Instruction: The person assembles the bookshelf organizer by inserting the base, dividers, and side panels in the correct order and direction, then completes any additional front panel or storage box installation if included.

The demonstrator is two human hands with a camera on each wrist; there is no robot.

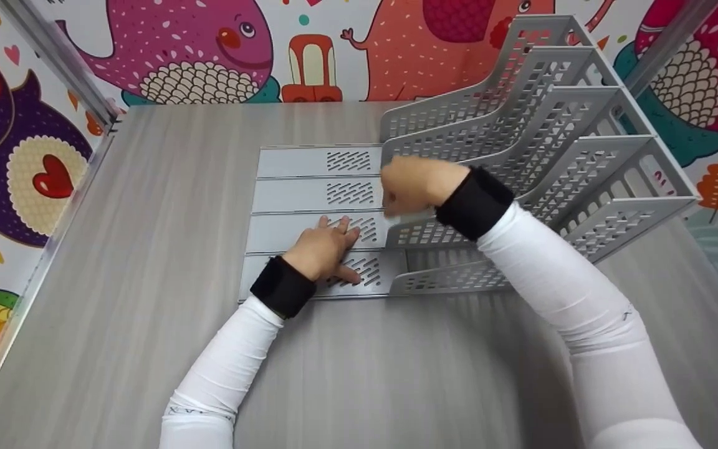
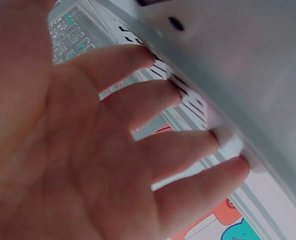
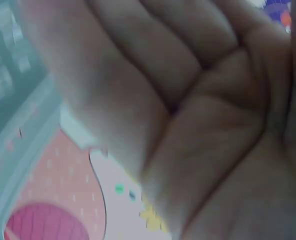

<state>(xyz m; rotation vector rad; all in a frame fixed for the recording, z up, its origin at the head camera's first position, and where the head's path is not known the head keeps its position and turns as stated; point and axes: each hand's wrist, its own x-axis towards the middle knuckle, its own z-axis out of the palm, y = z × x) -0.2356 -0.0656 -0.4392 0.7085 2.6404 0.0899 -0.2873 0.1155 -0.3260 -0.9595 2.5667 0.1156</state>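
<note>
A wood-grain table bears a grey organizer, slotted panels leftward, perforated dividers rightward. The right hand (slightly blurred) curls into an empty fist where panels meet dividers; the left hand, fingers spread, grips nothing and rests on the panels.

No text or number can be read. On the left sleeve and the right sleeve, dark marks are seen, but cannot be deciphered.
</note>
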